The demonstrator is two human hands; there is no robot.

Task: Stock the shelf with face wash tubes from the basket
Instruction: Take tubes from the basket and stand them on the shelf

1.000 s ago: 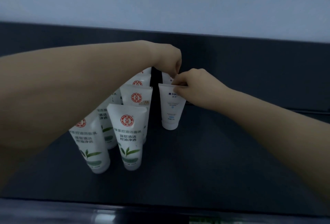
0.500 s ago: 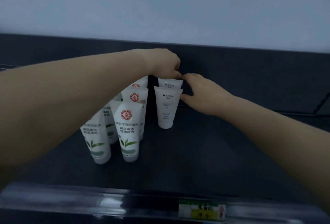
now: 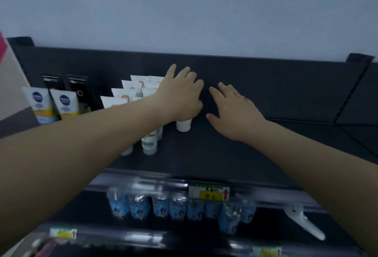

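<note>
- Tubes [image 3: 131, 91] of face wash stand cap-down in rows on the dark shelf [image 3: 225, 154].
- Your left hand [image 3: 180, 95] covers the rightmost white tube [image 3: 183, 125], fingers straight and apart.
- Your right hand [image 3: 235, 109], just beside it, fingers spread, holds nothing.

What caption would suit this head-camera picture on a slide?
Left hand spread over white face wash tubes on a dark shelf, right hand open beside it, holding nothing.

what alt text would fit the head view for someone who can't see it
A person's open left hand and right hand reach over a dark shelf, the left hiding most of a white tube beside rows of leaf-print tubes.
</note>
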